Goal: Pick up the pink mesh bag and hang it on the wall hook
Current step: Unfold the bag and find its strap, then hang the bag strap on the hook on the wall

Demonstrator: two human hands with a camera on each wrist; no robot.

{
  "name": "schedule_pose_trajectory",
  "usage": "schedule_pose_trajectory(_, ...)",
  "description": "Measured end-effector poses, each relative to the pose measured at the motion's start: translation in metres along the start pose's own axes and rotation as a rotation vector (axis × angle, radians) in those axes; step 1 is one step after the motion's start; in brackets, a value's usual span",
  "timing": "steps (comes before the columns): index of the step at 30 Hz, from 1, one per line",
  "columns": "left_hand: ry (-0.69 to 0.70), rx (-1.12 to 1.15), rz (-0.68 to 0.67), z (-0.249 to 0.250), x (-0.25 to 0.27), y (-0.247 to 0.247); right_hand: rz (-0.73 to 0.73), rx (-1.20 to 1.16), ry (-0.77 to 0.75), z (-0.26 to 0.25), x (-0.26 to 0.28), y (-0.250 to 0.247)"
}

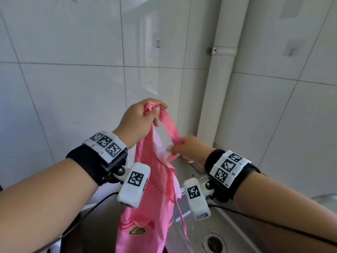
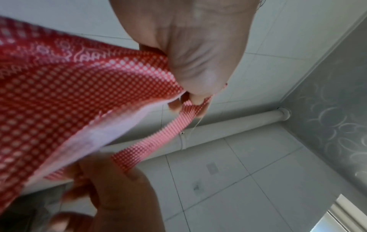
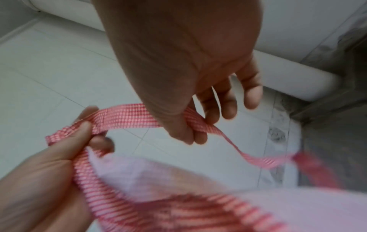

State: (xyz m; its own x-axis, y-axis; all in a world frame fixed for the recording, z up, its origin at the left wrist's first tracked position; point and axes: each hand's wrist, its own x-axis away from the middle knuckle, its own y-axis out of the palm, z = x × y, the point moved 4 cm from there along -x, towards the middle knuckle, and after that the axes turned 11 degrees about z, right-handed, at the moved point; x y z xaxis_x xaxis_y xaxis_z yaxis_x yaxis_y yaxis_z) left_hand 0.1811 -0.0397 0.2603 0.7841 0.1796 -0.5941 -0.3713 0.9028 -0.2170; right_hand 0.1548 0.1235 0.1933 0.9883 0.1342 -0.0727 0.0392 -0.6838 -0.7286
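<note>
While hands (image 1: 140,117) stretch strap (image 1: 168,126), hook (image 1: 158,43) unobstructed.

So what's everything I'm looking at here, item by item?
pink mesh bag: one, pink with white lining, hanging between both hands above the sink
strap: one, pink, stretched between the hands
wall hook: one, metal, on the tiled wall above the hands, bare
pipe: one, white, vertical, right of the hook
sink: one, steel, below, with a drain
wrist cameras: two, white, under the wrists
left hand: grips the bag's top
right hand: pinches the strap
</note>
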Motion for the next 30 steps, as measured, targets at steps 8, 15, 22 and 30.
schedule_pose_trajectory(8,-0.195,-0.142,0.333,-0.06,-0.023,-0.051,0.446,-0.22,0.155,0.029,-0.022,-0.066)
schedule_pose_trajectory(15,-0.303,-0.09,0.117,-0.067,-0.024,-0.023,0.276,-0.657,0.065,-0.019,-0.032,-0.069)
schedule_pose_trajectory(22,-0.164,0.012,-0.283,-0.019,-0.027,0.031,0.194,-0.543,-0.13,-0.067,-0.041,-0.052)
schedule_pose_trajectory(30,-0.217,0.11,-0.056,-0.003,-0.075,0.017,0.238,-0.609,-0.185,-0.074,-0.066,-0.073)
